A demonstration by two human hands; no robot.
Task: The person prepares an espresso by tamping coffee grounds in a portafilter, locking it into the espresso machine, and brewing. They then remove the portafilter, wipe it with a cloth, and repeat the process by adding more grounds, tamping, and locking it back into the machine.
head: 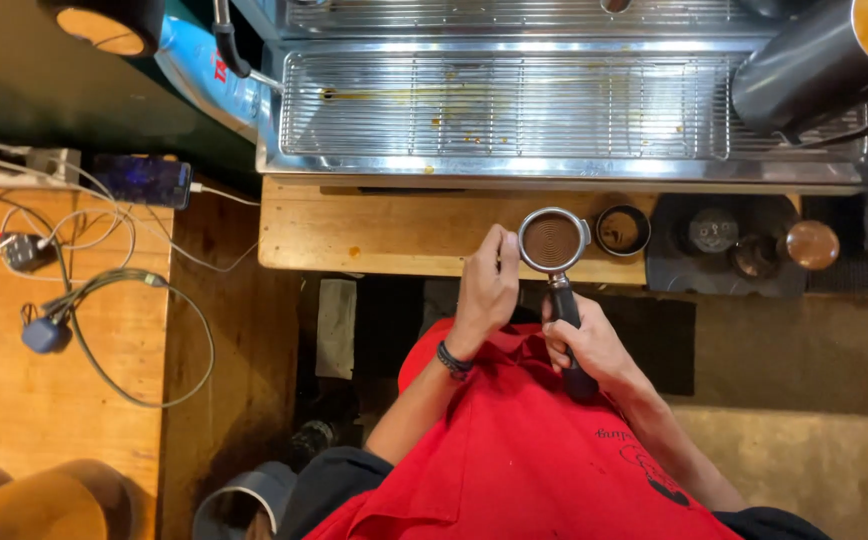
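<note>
Red apron point(524, 450) with dark print, dark woven wristband point(452, 361), perhaps dark trousers

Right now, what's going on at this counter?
A person in a red apron is holding a portafilter over the edge of a wooden counter. The right hand grips its black handle, while the left hand rests against the basket's rim. The basket is filled with brown coffee grounds showing ringed marks. Beside it sit a small round metal cup and a dark mat with a wooden-topped tamper. The espresso machine's drip tray lies just behind.
</note>
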